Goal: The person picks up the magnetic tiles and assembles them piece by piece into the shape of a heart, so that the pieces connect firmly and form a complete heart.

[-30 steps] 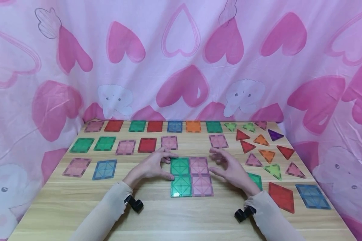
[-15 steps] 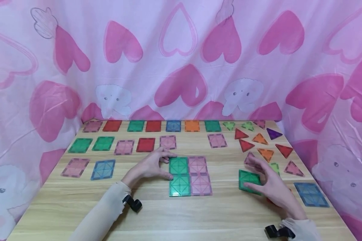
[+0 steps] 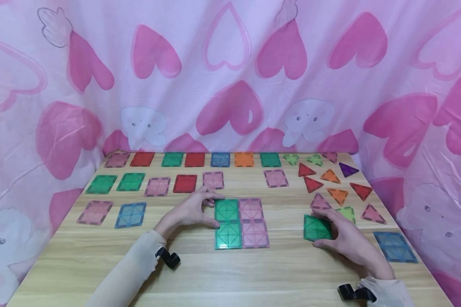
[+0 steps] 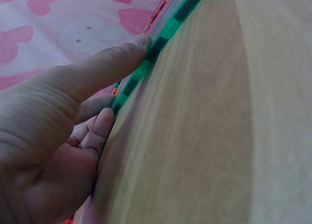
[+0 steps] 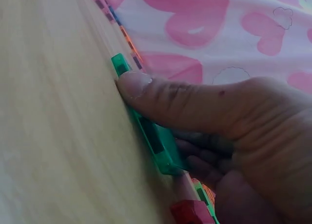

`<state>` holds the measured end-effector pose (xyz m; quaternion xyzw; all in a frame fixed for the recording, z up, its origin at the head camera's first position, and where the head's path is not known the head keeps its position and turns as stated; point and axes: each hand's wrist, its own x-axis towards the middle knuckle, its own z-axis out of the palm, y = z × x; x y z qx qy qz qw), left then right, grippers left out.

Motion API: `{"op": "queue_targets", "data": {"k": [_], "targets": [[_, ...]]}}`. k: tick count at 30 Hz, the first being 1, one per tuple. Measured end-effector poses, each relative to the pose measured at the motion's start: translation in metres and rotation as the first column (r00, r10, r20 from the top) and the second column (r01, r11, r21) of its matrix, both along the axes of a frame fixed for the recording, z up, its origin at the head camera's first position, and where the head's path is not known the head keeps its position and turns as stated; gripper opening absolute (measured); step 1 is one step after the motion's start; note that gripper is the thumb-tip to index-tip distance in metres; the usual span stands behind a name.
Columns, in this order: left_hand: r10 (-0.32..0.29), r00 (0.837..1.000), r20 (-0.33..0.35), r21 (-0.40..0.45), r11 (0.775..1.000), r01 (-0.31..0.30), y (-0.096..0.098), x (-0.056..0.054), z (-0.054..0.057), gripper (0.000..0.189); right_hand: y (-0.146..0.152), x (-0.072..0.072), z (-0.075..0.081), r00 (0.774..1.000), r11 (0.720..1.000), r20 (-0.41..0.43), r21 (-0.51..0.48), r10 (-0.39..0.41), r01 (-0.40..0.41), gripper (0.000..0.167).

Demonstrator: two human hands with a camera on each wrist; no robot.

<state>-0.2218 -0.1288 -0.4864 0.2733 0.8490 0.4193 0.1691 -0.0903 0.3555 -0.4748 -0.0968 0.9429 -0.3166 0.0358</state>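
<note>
My R hand (image 3: 347,238) pinches a loose green sq. (image 3: 316,227) btwn thumb & fingers, R side of the counter (image 3: 215,277), near a pink triangle (image 3: 319,201); can't tell if it's lifted. My L hand (image 3: 190,211), thumb & fingers spread apart, touches the L edge of two green tiles (image 3: 228,234), flush w/ two pink tiles (image 3: 255,233), 2x2, mid-counter. A blue sq. (image 3: 395,247) lies beyond my R wrist, to the R.

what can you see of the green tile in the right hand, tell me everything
The green tile looks like see-through plastic, apparently square, with dark strips along one edge. It is roughly flat, at or just above the table, right of the four-tile block. The right hand grips it, thumb at the near edge, hiding part of its right side.
</note>
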Motion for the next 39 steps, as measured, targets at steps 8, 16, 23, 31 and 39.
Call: {"op": "queue_targets", "data": {"k": [8, 16, 23, 31, 39], "targets": [[-0.003, 1.0, 0.003, -0.003, 1.0, 0.003, -0.002, 0.0, -0.003, 0.086, -0.015, -0.004, 0.0, 0.993, 0.996, -0.106, -0.085, -0.044, 0.035, 0.094], [0.003, 1.0, 0.004, -0.009, 1.0, -0.003, -0.002, 0.002, -0.006, 0.086, -0.04, -0.03, -0.009, 0.986, 0.869, -0.131, -0.469, 0.106, -0.156, 0.086], [-0.011, 1.0, 0.007, -0.012, 1.0, 0.011, 0.0, 0.002, -0.005, 0.086, -0.062, -0.061, -0.023, 0.97, 0.733, -0.026, -0.649, 0.243, -0.201, 0.088], [-0.003, 1.0, 0.013, 0.002, 1.0, 0.003, 0.0, 0.001, -0.004, 0.084, -0.086, -0.081, -0.028, 0.95, 0.653, 0.006, -0.728, 0.313, -0.211, 0.081], [-0.013, 1.0, -0.018, -0.012, 1.0, 0.013, 0.0, 0.0, -0.001, 0.085, -0.1, -0.088, -0.032, 0.927, 0.605, -0.036, -0.748, 0.373, -0.273, 0.081]]}}
